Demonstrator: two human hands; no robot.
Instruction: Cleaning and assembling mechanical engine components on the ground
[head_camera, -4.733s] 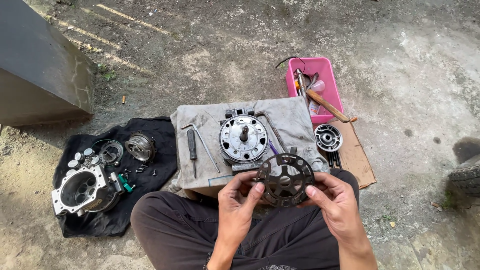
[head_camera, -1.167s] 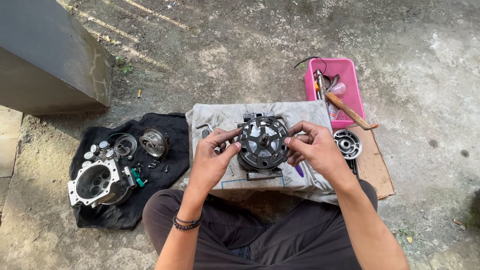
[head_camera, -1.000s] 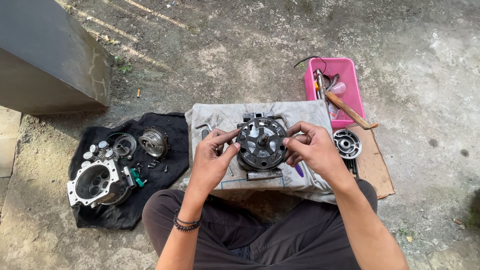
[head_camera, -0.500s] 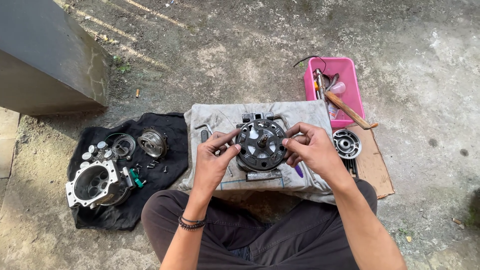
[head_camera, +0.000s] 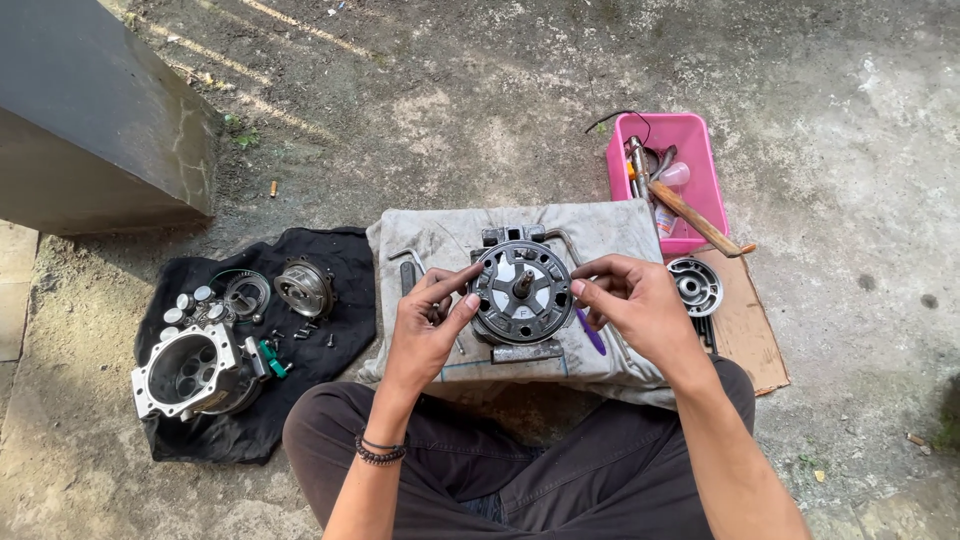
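A dark round metal plate (head_camera: 522, 292) with slots lies flat on a compressor body, and a shaft pokes up through its middle. The body stands on a grey cloth (head_camera: 440, 235) in front of my crossed legs. My left hand (head_camera: 428, 325) pinches the plate's left rim with thumb and forefinger. My right hand (head_camera: 632, 300) touches the right rim with its fingertips. A purple-handled tool (head_camera: 590, 333) lies on the cloth under my right hand.
On the left, a black cloth (head_camera: 340, 250) carries an aluminium housing (head_camera: 190, 370), a round part (head_camera: 303, 287) and small pieces. On the right are a pink tray (head_camera: 690, 135) of tools, a wooden-handled hammer (head_camera: 700, 220) and a pulley (head_camera: 695, 285) on cardboard. A dark block (head_camera: 90, 120) stands at the upper left.
The round plate went from held up in both hands near my lap to lowered over the shaft onto the compressor body. Both hands stayed at its rim.
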